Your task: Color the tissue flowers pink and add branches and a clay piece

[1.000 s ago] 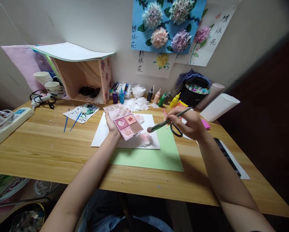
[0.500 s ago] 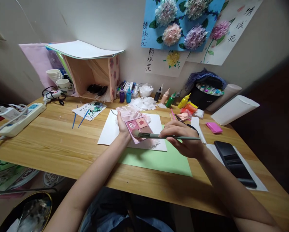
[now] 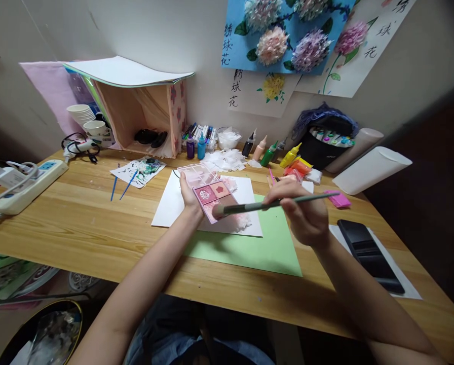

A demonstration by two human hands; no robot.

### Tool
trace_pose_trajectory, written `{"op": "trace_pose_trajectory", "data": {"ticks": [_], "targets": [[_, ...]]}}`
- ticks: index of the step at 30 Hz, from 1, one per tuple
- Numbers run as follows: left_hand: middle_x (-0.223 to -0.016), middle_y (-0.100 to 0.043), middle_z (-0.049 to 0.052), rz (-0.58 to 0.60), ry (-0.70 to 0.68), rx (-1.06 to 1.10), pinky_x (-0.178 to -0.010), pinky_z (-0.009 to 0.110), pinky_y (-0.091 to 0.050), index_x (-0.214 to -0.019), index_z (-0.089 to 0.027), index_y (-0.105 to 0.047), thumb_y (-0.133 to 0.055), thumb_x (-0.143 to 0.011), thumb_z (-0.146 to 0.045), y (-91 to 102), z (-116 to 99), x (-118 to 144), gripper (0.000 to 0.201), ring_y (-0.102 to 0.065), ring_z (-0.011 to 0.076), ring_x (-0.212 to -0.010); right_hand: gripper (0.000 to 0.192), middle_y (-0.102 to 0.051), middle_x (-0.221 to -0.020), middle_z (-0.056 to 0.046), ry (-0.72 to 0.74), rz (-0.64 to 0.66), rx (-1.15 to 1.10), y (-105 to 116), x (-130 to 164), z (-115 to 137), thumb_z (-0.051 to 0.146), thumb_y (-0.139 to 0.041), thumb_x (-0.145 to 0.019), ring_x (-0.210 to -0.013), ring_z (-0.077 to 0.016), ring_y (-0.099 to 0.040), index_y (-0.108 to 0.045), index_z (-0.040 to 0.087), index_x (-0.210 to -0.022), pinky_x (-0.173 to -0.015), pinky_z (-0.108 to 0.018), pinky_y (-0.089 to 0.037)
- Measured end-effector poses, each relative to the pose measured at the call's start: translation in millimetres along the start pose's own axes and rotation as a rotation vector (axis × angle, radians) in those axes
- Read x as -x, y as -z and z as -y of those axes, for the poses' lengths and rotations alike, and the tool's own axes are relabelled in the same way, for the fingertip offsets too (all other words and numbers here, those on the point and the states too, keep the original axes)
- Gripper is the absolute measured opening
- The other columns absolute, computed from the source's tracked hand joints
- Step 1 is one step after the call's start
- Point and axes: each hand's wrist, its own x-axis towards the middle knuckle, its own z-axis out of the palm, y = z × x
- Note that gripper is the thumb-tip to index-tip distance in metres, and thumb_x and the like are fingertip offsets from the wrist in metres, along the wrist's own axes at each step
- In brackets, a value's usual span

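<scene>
Resting in the left hand (image 3: pixel 190 194) above the white sheet (image 3: pixel 169 205), a pink makeup palette (image 3: pixel 207 188) is being held tilted, its clear lid open toward the wall. Pans of pink, rose and brown powder are being shown in its compartments, two of them pressed with flower shapes. The left fingers are being kept curled around the palette's near-left edge, the thumb lying along its side. A green-handled brush (image 3: pixel 265 205) is being gripped in the right hand (image 3: pixel 305 215), fingers closed narrowly around the handle's middle, the handle end pointing right and slightly up. The soft brush head is being pressed onto the palette's lower pans. Both forearms are being stretched forward over the wooden table (image 3: pixel 78 223), the right wrist hovering over the green paper (image 3: pixel 272 248).

Along the wall, a black marker case (image 3: pixel 324 147) is being kept filled with markers standing upright, and a clear bowl (image 3: pixel 229 138) is being filled with white paper scraps. Small paint bottles (image 3: pixel 268 154) are being lined up just beside it. Paper cups (image 3: pixel 83 117) are being stacked near a pink box (image 3: pixel 143 119) lying on its side, dark items lying inside it.
</scene>
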Motion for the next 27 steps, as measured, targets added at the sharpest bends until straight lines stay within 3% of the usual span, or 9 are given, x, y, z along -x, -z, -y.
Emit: {"op": "trace_pose_trajectory", "data": {"ticks": [3,5,7,10,17,19,23,27], "targets": [[-0.076,-0.068,0.011,-0.021,0.008,0.002,-0.072,0.042,-0.053,-0.092,-0.013,-0.065,-0.031,-0.079,-0.07,-0.6,-2,0,0.067,-0.066,0.0252,-0.069,0.027,-0.059,-0.071,-0.002,-0.183,-0.295,-0.074,5,-5,-10,0.037,-0.041,-0.094,-0.06,-0.0154,-0.058,-0.062,0.024,-0.082,-0.057,-0.032,-0.046],[-0.077,-0.068,0.011,-0.049,-0.013,-0.011,-0.075,0.042,-0.053,-0.092,-0.013,-0.064,-0.029,-0.08,-0.07,-0.7,-5,-2,0.068,-0.066,0.0251,-0.072,0.029,-0.058,-0.069,-0.001,-0.232,-0.35,-0.079,13,-9,-19,0.037,-0.041,-0.094,-0.058,-0.0144,-0.059,-0.061,0.023,-0.078,-0.054,-0.03,-0.045],[-0.079,-0.068,0.011,-0.08,-0.048,-0.031,-0.078,0.042,-0.052,-0.092,-0.013,-0.064,-0.026,-0.081,-0.07,-0.8,-10,-3,0.069,-0.066,0.025,-0.074,0.029,-0.058,-0.069,-0.001,-0.249,-0.254,-0.014,22,-11,-28,0.037,-0.043,-0.094,-0.06,-0.0141,-0.06,-0.061,0.022,-0.076,-0.056,-0.029,-0.046],[-0.08,-0.068,0.012,-0.103,-0.098,-0.047,-0.081,0.043,-0.051,-0.092,-0.012,-0.063,-0.026,-0.081,-0.07,-0.9,-17,-6,0.069,-0.066,0.0253,-0.077,0.025,-0.06,-0.071,0.0,-0.231,-0.007,0.09,32,-10,-35,0.036,-0.045,-0.093,-0.064,-0.0141,-0.061,-0.06,0.022,-0.079,-0.06,-0.028,-0.047],[-0.079,-0.068,0.01,-0.108,-0.17,-0.057,-0.08,0.045,-0.052,-0.094,-0.014,-0.062,-0.023,-0.085,-0.065,-0.6,-23,-9,0.065,-0.067,0.0252,-0.077,0.016,-0.065,-0.077,-0.003,-0.065,0.452,0.288,28,-8,-32,0.028,-0.046,-0.092,-0.068,-0.0142,-0.059,-0.059,0.019,-0.09,-0.063,-0.028,-0.045],[-0.078,-0.068,0.01,-0.105,-0.156,-0.075,-0.08,0.045,-0.052,-0.094,-0.013,-0.062,-0.022,-0.085,-0.066,-0.3,-23,-9,0.067,-0.067,0.0253,-0.075,0.015,-0.065,-0.08,-0.003,-0.051,0.488,0.306,28,-8,-30,0.026,-0.046,-0.091,-0.07,-0.0142,-0.059,-0.059,0.019,-0.091,-0.064,-0.028,-0.045],[-0.079,-0.068,0.011,-0.094,-0.173,-0.075,-0.081,0.042,-0.052,-0.096,-0.012,-0.063,-0.021,-0.085,-0.065,1.1,-22,-10,0.068,-0.067,0.0248,-0.077,0.011,-0.065,-0.082,-0.005,-0.032,0.419,0.34,32,-9,-27,0.024,-0.049,-0.089,-0.073,-0.015,-0.059,-0.058,0.019,-0.092,-0.064,-0.028,-0.046],[-0.082,-0.069,0.012,-0.096,-0.141,-0.074,-0.078,0.044,-0.052,-0.096,-0.014,-0.063,-0.022,-0.083,-0.066,3.2,-22,-12,0.067,-0.067,0.026,-0.077,0.009,-0.065,-0.08,-0.003,-0.039,0.497,0.335,38,-11,-26,0.022,-0.051,-0.086,-0.07,-0.0143,-0.059,-0.059,0.02,-0.089,-0.064,-0.027,-0.046]]}}
